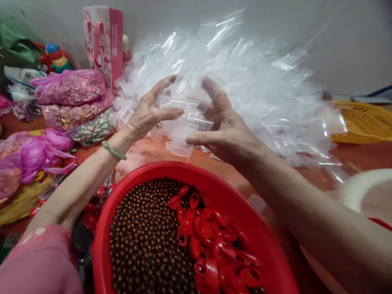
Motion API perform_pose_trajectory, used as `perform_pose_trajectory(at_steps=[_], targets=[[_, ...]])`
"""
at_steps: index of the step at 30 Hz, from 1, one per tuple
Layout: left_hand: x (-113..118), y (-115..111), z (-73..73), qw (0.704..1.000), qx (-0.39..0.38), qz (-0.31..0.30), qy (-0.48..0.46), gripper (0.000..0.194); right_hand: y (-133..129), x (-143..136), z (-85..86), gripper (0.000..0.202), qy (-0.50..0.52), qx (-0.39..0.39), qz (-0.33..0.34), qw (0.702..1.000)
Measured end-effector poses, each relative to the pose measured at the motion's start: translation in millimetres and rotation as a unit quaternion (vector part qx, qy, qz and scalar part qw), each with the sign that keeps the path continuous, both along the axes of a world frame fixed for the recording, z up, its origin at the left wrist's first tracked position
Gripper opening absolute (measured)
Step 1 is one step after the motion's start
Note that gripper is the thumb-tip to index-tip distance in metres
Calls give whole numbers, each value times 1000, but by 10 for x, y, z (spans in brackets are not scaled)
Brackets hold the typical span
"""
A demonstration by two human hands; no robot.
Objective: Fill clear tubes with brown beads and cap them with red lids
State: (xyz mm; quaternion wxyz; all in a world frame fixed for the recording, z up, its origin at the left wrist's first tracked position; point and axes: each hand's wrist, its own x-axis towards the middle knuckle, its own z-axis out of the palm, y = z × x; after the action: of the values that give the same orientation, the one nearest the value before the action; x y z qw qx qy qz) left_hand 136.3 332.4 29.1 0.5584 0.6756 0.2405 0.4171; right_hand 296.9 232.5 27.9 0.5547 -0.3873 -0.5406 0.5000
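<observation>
My left hand (153,108), with a green bead bracelet (114,150) on its wrist, is raised with its fingers apart at the front of a big heap of clear plastic pieces (245,81). Facing it, my right hand (219,118) has its fingers spread and slightly blurred. Nothing is seen held in either hand; clear pieces show between and behind them. Below both hands stands a red basin (105,216). Brown round beads (147,237) fill its left part, and glossy red pieces with openings (211,241) lie over its right part.
Pink bags of small packets (72,87) are stacked at the left, near a pink and white gift bag (104,45). Magenta bags (43,155) lie lower left. A yellow basket (364,122) and a white round rim (355,190) are at the right.
</observation>
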Motion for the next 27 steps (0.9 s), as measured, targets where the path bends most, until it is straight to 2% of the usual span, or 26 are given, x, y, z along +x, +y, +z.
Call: perform_pose_trajectory(at_steps=[3, 5, 8, 10, 12, 15, 17, 19, 23, 27], targets=[[-187, -473, 195, 999, 34, -35, -20, 64, -507, -178, 130, 97, 20, -11, -21, 1000], [-322, -813, 212, 999, 13, -45, 0, 64, -839, -301, 68, 99, 37, -46, -11, 998], [-491, -1194, 63, 996, -45, -63, 54, 65, -1192, -456, -164, 104, 53, -104, 9, 993], [-562, -1319, -92, 993, -63, -55, 86, 65, -1298, -517, -309, 106, 50, -145, 14, 988], [-604, -1362, -225, 991, -44, -35, 125, 64, -1322, -535, -398, 105, 35, -179, 30, 983], [-655, -1358, -318, 976, 65, -26, 207, 60, -1280, -516, -446, 102, -28, -184, 48, 981], [-703, -1343, -317, 957, 149, -56, 244, 58, -1238, -501, -466, 96, -90, -163, 25, 982], [-759, -1324, -294, 938, 197, -112, 264, 58, -1197, -494, -494, 86, -139, -147, 10, 979], [-826, -1276, -247, 916, 197, -198, 289, 61, -1114, -448, -545, 70, -228, -125, 38, 965], [-767, -1249, -220, 907, 195, -200, 314, 56, -1019, -318, -538, 54, -312, -117, 38, 942]])
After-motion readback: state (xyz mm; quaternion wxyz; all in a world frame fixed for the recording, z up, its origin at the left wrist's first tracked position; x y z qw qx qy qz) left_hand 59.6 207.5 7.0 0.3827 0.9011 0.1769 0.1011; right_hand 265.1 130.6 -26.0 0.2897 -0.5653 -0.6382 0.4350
